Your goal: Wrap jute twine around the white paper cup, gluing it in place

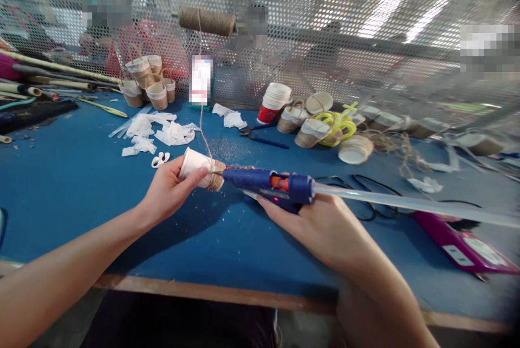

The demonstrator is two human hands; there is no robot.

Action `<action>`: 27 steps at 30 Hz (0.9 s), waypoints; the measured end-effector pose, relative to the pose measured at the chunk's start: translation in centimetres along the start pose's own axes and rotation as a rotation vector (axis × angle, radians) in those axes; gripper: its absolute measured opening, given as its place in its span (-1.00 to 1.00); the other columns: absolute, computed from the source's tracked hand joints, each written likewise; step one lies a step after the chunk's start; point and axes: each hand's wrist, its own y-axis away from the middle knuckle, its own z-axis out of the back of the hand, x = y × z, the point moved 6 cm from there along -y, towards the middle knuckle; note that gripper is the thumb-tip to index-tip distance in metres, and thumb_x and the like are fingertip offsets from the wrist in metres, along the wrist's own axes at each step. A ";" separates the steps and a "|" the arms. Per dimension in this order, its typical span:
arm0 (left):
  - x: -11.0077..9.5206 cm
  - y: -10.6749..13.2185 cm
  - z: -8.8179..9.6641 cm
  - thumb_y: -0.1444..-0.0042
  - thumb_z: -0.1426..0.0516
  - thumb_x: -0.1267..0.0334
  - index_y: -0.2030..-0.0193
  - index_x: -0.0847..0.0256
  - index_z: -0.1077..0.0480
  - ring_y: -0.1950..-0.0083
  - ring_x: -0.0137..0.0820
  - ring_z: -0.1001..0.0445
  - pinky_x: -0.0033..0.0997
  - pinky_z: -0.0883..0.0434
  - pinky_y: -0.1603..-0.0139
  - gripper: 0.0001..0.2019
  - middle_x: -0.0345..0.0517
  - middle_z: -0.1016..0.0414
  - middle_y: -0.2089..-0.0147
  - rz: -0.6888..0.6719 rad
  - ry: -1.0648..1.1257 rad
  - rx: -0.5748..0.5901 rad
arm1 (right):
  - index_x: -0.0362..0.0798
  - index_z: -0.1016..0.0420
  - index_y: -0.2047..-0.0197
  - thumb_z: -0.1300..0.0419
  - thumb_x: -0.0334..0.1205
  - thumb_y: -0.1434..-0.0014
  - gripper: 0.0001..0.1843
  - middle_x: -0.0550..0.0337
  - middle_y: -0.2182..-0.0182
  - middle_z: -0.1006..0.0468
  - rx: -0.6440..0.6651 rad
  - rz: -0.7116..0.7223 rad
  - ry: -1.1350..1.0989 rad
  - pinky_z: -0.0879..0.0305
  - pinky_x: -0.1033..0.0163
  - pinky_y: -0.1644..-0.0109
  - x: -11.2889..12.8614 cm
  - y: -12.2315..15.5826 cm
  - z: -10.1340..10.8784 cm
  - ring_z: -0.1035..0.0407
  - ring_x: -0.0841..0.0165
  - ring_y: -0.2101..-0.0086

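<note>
My left hand (168,190) is closed around a white paper cup (194,163) held on its side, its base end wound with brown twine (215,176). A strand of that twine (201,99) runs up to a spool (207,21) fixed on the mesh screen. My right hand (320,226) grips a blue hot glue gun (272,184) with an orange trigger. The gun's nozzle touches the twine-wrapped end of the cup. A clear glue stick (410,204) juts out of the back of the gun to the right.
The blue table (73,185) carries twine-wrapped cups (144,85) at the back left, white paper scraps (162,130), a stack of cups (274,102), pliers (260,137), yellow cord (337,126), loose twine, a black cable (365,196) and a magenta box (459,242). People sit behind the mesh.
</note>
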 end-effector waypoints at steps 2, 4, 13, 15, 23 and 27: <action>0.0 0.0 0.0 0.01 -0.11 0.27 0.51 0.25 -0.35 0.66 -0.57 -0.14 -0.56 -0.14 0.70 -0.88 -0.26 -0.34 0.64 -0.007 -0.009 0.003 | -0.04 -0.46 0.30 -0.10 -0.16 -0.05 -0.81 0.15 0.37 -0.55 0.006 -0.001 -0.008 -0.32 0.20 0.28 0.1 0.0 0.0 -0.43 0.24 0.33; 0.1 0.0 0.0 0.01 -0.11 0.27 0.49 0.25 -0.36 0.65 -0.56 -0.14 -0.56 -0.14 0.70 -0.88 -0.26 -0.35 0.63 -0.015 -0.020 0.006 | -0.04 -0.47 0.31 -0.10 -0.17 -0.04 -0.81 0.16 0.38 -0.56 0.017 -0.004 -0.023 -0.33 0.20 0.27 0.1 0.0 0.0 -0.44 0.25 0.34; 0.1 0.2 0.1 -0.03 -0.10 0.28 0.38 0.27 -0.42 0.60 -0.53 -0.25 -0.56 -0.24 0.62 -0.88 -0.20 -0.44 0.56 -0.137 -0.045 0.046 | 0.02 -0.35 0.57 -0.15 -0.10 -0.02 -0.79 0.29 0.69 -0.40 -0.020 -0.050 -0.029 -0.25 0.27 0.50 -0.5 -0.1 0.8 -0.30 0.37 0.62; 0.1 0.3 0.1 -0.04 -0.10 0.29 0.35 0.29 -0.42 0.59 -0.53 -0.27 -0.57 -0.26 0.61 -0.88 -0.20 -0.44 0.56 -0.175 -0.066 0.051 | 0.01 -0.23 0.67 -0.13 -0.09 -0.03 -0.68 0.32 0.76 -0.32 -0.003 -0.086 -0.072 -0.19 0.30 0.58 -0.5 -0.2 0.8 -0.22 0.43 0.69; -0.3 0.6 0.2 -0.04 -0.11 0.31 0.37 0.31 -0.43 0.52 -0.49 -0.35 -0.52 -0.34 0.51 -0.88 -0.16 -0.46 0.50 -0.310 -0.145 0.037 | 0.00 -0.18 0.67 -0.15 -0.12 -0.01 -0.68 0.36 0.80 -0.25 -0.024 -0.100 -0.150 -0.17 0.32 0.60 -0.8 -0.8 0.6 -0.18 0.47 0.73; -0.1 0.6 0.2 -0.04 -0.11 0.29 0.34 0.30 -0.44 0.49 -0.46 -0.36 -0.48 -0.35 0.46 -0.87 -0.14 -0.45 0.48 -0.324 -0.160 0.040 | 0.00 -0.15 0.69 -0.15 -0.13 0.01 -0.66 0.36 0.81 -0.24 -0.013 -0.158 -0.187 -0.14 0.32 0.63 -1.2 -1.0 0.3 -0.16 0.48 0.75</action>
